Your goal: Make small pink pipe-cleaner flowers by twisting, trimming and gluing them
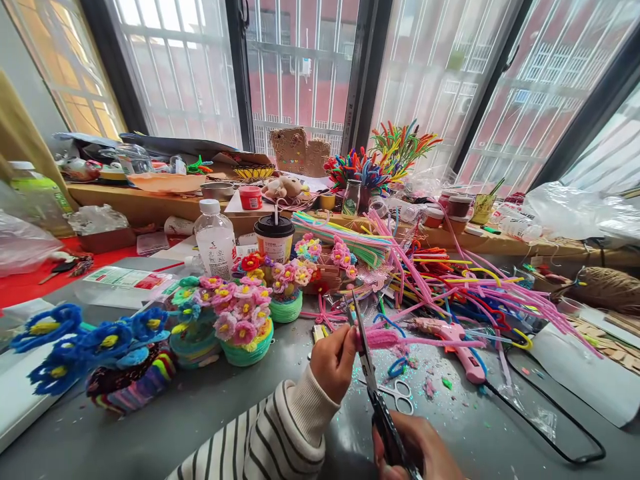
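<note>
A pink pipe cleaner (395,340) is pinched at its fuzzy, bunched end by the left hand (334,363), whose fingers are closed on it. A striped sleeve (280,433) covers the arm behind that hand. In the right hand (423,453), closed round the handles, black-handled scissors (373,380) are held with the blades pointing up and away. The blades cross the pipe cleaner just beside the left fingertips; how far they are parted cannot be made out.

Small silver scissors (397,395) are laid on the grey desk (200,413) just beyond the right hand, and a pink glue gun (463,350) lies further out to its right. Pots of pink flowers (243,320) are set beyond the left hand, with blue flowers (95,343) well to its left. Further back stand a clear bottle (216,243) and a black-lidded cup (274,239). Print is carried on their labels and on a flat packet (125,277), but it is too small to be read.
</note>
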`<state>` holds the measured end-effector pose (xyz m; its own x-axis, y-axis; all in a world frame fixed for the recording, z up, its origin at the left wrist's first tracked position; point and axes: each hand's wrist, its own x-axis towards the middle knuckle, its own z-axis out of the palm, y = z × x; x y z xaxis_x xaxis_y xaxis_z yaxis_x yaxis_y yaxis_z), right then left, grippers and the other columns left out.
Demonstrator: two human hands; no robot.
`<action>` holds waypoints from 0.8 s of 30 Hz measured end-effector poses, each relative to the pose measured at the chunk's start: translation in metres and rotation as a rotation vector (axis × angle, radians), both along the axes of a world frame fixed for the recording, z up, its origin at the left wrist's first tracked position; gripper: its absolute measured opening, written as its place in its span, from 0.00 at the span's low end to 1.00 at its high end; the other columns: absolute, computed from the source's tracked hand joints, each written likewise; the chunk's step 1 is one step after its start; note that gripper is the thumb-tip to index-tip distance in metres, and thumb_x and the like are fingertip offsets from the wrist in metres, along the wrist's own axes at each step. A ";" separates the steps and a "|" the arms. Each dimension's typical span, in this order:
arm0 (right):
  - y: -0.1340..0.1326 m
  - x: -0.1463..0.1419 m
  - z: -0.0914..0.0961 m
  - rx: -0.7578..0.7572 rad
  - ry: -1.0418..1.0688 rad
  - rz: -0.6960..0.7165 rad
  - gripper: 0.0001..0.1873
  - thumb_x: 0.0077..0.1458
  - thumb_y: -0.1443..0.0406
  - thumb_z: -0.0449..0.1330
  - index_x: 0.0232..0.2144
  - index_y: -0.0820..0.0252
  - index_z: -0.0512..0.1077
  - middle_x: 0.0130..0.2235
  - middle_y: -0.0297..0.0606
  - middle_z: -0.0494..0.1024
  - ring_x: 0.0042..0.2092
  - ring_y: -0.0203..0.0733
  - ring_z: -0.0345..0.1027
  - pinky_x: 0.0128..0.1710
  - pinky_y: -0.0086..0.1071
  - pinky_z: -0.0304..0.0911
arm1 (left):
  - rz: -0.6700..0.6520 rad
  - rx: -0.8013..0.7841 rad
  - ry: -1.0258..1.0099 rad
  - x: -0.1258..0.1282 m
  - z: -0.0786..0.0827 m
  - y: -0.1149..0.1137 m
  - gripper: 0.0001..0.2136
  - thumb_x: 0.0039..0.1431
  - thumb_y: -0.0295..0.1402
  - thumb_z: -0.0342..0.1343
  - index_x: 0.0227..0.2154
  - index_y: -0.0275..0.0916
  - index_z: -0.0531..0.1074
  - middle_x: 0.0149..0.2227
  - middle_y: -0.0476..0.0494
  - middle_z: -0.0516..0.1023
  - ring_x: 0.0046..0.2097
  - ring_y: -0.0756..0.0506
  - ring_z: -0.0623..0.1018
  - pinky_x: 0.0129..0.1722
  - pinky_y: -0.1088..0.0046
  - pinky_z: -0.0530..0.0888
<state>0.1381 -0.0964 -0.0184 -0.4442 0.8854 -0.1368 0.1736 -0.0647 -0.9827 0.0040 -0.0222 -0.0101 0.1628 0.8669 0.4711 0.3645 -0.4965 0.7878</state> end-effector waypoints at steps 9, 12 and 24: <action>0.001 -0.001 -0.001 -0.066 0.186 0.083 0.26 0.33 0.46 0.55 0.24 0.62 0.56 0.20 0.28 0.57 0.20 0.27 0.52 0.19 0.23 0.51 | -0.001 0.019 0.049 -0.001 0.002 -0.001 0.12 0.54 0.32 0.36 0.16 0.39 0.52 0.15 0.54 0.52 0.18 0.54 0.55 0.20 0.77 0.53; 0.004 -0.003 -0.001 -0.069 0.193 0.078 0.25 0.32 0.47 0.57 0.23 0.62 0.57 0.18 0.27 0.58 0.18 0.27 0.54 0.18 0.23 0.53 | 0.003 0.020 0.037 -0.001 0.003 0.002 0.12 0.54 0.32 0.36 0.16 0.39 0.52 0.15 0.54 0.53 0.19 0.53 0.56 0.20 0.77 0.54; 0.008 -0.004 -0.007 -0.055 0.224 0.074 0.25 0.33 0.47 0.56 0.22 0.62 0.56 0.16 0.27 0.58 0.16 0.27 0.54 0.16 0.23 0.52 | 0.067 0.021 0.039 0.001 -0.003 0.007 0.13 0.54 0.33 0.36 0.17 0.38 0.56 0.15 0.53 0.55 0.19 0.54 0.57 0.20 0.77 0.55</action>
<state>0.1343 -0.0886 -0.0257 -0.5321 0.8433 -0.0748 -0.0418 -0.1144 -0.9926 0.0046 -0.0154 -0.0132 0.1229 0.8667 0.4834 0.4274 -0.4858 0.7624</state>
